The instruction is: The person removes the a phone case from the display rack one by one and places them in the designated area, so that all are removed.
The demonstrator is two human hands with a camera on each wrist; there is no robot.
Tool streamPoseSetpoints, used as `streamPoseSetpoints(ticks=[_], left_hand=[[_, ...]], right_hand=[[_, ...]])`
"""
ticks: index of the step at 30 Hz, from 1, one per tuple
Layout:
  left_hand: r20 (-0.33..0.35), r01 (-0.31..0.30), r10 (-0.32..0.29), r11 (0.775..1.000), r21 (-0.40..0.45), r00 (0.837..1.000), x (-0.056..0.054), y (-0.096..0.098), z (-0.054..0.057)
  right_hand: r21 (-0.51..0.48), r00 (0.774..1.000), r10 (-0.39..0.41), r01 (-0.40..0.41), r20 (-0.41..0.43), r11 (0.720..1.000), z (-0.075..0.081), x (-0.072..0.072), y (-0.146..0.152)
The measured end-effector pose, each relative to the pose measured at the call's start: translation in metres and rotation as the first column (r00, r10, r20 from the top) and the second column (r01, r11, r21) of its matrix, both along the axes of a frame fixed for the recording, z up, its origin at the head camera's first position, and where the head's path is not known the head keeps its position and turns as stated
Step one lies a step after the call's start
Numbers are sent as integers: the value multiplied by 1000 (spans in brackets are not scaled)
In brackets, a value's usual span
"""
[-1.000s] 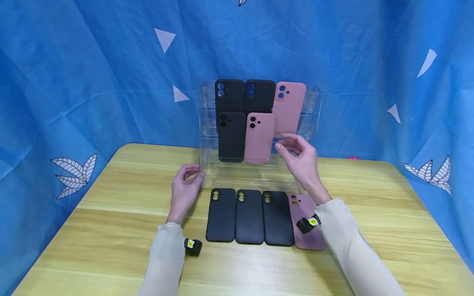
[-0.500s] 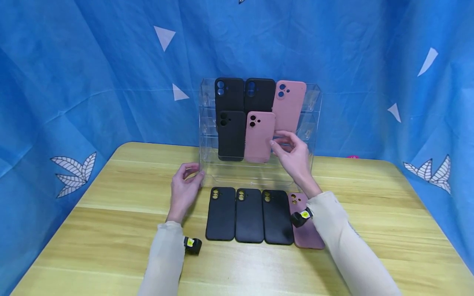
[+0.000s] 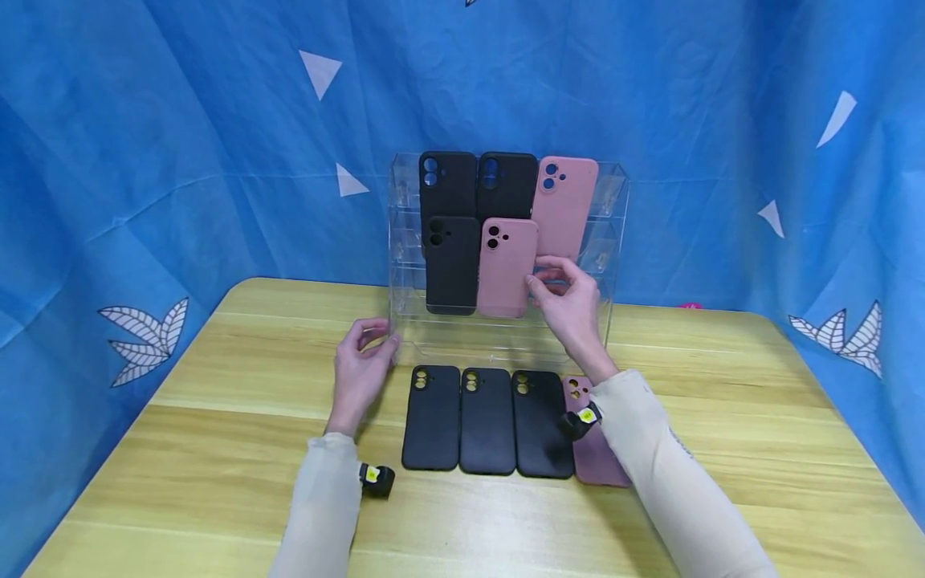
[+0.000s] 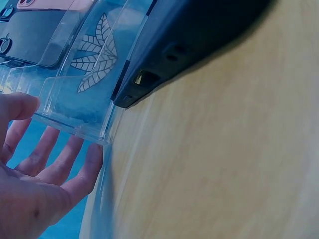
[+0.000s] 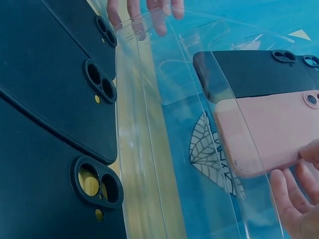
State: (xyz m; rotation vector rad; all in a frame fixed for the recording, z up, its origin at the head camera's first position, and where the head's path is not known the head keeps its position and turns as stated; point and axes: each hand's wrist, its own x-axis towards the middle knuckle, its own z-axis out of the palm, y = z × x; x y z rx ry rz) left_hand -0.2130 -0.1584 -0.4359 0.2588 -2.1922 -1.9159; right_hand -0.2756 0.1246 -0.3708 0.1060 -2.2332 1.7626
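Note:
A clear display stand (image 3: pixel 491 339) holds upright phone cases on two levels. My left hand (image 3: pixel 357 371) grips the stand's left side, thumb and fingers around its clear edge in the left wrist view. My right hand (image 3: pixel 572 309) pinches the right edge of the pink phone case (image 3: pixel 508 261) on the lower level, thumb on its front face. Left of it stands a black phone case (image 3: pixel 452 269). Behind are two black cases (image 3: pixel 448 189) and another pink case (image 3: pixel 567 205). The right hand's fingertips are partly hidden in the head view.
In front of the stand, three black cases (image 3: pixel 487 425) and a darker pink case (image 3: pixel 598 461) lie in a row on the wooden table (image 3: pixel 217 466). My right sleeve (image 3: pixel 658 457) partly covers that pink case. A blue curtain (image 3: pixel 238 120) hangs behind.
My right hand has moved slightly left, from beside the lower pink case onto its right edge. The left hand stays on the stand.

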Motion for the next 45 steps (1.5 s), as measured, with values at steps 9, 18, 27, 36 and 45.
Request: streamPoseSetpoints(ticks=[9,18,27,36,45], left_hand=[[5,-1,1,1000,0,1000,0,0,0],[-3,-3,3,1000,5,1000,1,1,0],[4,5,-5,1000,12,1000,0,0,-1],[10,8,-8,1000,16,1000,2,0,0],[4,5,-5,1000,10,1000,1,1,-1]], right_hand=[[-29,1000,6,-6,-22,1000,-1,-1,2],[-22,997,11,-13,-73,1000,0,-1,3],[-26,990,11,-15,-141,1000,7,3,5],[-47,986,19,-27,-164,999,14,8,8],[-129,990,100,-113,-100,985,17,21,16]])
